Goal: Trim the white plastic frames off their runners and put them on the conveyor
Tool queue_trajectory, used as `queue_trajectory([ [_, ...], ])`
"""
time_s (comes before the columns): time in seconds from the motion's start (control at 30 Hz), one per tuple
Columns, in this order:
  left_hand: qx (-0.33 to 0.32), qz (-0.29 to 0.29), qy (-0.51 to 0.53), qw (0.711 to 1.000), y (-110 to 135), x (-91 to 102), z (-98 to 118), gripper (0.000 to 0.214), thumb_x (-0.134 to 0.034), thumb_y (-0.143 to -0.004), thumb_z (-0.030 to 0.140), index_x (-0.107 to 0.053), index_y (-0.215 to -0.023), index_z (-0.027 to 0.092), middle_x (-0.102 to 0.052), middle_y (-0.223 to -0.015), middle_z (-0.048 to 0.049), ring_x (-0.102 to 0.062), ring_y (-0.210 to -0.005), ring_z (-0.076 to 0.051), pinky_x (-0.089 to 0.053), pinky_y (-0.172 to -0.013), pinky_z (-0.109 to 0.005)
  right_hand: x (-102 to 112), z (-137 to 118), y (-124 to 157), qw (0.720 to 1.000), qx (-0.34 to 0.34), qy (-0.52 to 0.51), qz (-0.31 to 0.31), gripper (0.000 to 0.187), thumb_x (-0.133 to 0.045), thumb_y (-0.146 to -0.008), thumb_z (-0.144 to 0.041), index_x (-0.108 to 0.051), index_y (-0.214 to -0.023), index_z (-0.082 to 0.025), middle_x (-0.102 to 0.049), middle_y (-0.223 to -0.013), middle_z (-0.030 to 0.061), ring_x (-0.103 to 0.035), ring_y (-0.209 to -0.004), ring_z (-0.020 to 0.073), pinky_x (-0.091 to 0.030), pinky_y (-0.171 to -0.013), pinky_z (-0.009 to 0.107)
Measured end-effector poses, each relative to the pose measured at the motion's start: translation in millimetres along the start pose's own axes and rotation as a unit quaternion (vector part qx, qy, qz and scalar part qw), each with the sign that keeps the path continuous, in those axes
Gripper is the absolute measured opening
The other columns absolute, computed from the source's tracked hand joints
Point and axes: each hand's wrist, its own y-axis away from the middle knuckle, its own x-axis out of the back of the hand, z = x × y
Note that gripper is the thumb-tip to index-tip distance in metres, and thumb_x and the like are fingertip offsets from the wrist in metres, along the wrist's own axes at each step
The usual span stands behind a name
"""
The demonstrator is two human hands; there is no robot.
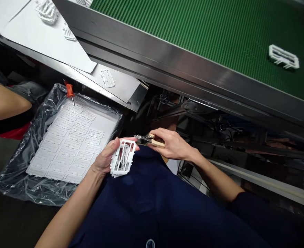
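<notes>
My left hand (104, 157) grips a white moulded plastic frame (123, 158) with a lattice of thin ribs, held up in front of my navy shirt. My right hand (173, 144) closes around a wood-handled tool (157, 142), whose metal blade end (143, 138) points toward the top edge of the plastic frame. The blade sits close to that frame, and I cannot tell whether they touch. Nearest my left hand lies a sheet of flat white plastic parts (71, 141) set out in rows on clear plastic film (12, 181).
An orange-handled screwdriver (69, 90) lies at the film's top edge. Above stands a stainless steel conveyor frame (167, 58) with a green belt (198, 31) carrying white plastic frames (283, 57). White sheets (35, 29) hold more parts. A co-worker's forearm (4, 101) enters at left.
</notes>
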Motion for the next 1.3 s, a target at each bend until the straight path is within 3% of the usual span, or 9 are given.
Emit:
queue_trajectory([
  [0.27,-0.002,-0.029,-0.014,0.999,3.2,-0.6,-0.7,0.048,-0.069,-0.076,0.048,-0.068,-0.108,0.013,-0.072,-0.093,-0.013,-0.065,-0.064,-0.015,-0.051,-0.053,-0.018,9.6,-3.1,-1.2,0.988,0.046,0.136,-0.062,0.029,-0.053,-0.081,-0.03,-0.057,-0.106,-0.016,-0.061,-0.09,0.0061,-0.055,-0.081,0.0177,-0.037,-0.07,0.028],
  [0.63,0.004,-0.071,-0.016,0.997,3.6,1.5,-4.5,0.047,-0.068,-0.079,0.044,-0.066,-0.113,0.012,-0.071,-0.096,-0.015,-0.067,-0.068,-0.017,-0.053,-0.056,-0.019,8.9,-1.3,2.6,0.982,0.05,0.162,-0.085,0.03,-0.052,-0.078,-0.028,-0.059,-0.105,-0.016,-0.059,-0.083,0.0042,-0.052,-0.07,0.0148,-0.03,-0.058,0.025],
  [0.83,0.003,-0.075,-0.016,0.997,3.8,2.4,-6.9,0.046,-0.069,-0.078,0.042,-0.066,-0.113,0.011,-0.071,-0.094,-0.0155,-0.067,-0.069,-0.018,-0.054,-0.057,-0.02,5.7,4.0,4.4,0.987,0.059,0.132,-0.073,0.019,-0.051,-0.077,-0.023,-0.061,-0.092,-0.017,-0.057,-0.074,0.0014,-0.046,-0.059,0.0106,-0.024,-0.052,0.023],
  [1.03,-0.008,-0.058,0.0,0.998,2.0,-1.6,-9.6,0.045,-0.067,-0.08,0.042,-0.066,-0.112,0.011,-0.071,-0.095,-0.0151,-0.067,-0.067,-0.017,-0.055,-0.054,-0.02,-1.0,7.0,5.7,0.999,0.01,0.003,-0.037,0.017,-0.051,-0.084,-0.028,-0.06,-0.091,-0.016,-0.06,-0.074,0.001,-0.049,-0.061,0.0088,-0.03,-0.056,0.021],
  [1.2,-0.007,-0.025,0.001,1.0,1.4,-4.8,-6.8,0.042,-0.068,-0.079,0.042,-0.068,-0.108,0.012,-0.072,-0.093,-0.0147,-0.067,-0.066,-0.017,-0.055,-0.055,-0.021,-3.1,4.6,6.8,0.999,0.004,0.044,0.02,0.021,-0.055,-0.082,-0.03,-0.058,-0.097,-0.017,-0.06,-0.081,0.0028,-0.051,-0.068,0.0116,-0.033,-0.06,0.022],
  [1.3,0.005,-0.002,-0.011,1.0,1.2,-7.3,-4.0,0.045,-0.07,-0.077,0.043,-0.068,-0.109,0.012,-0.072,-0.092,-0.0146,-0.067,-0.064,-0.017,-0.054,-0.054,-0.02,-4.0,0.5,3.0,0.999,-0.024,0.001,0.043,0.015,-0.052,-0.083,-0.028,-0.056,-0.093,-0.017,-0.061,-0.077,0.0008,-0.05,-0.063,0.0097,-0.032,-0.058,0.02],
])
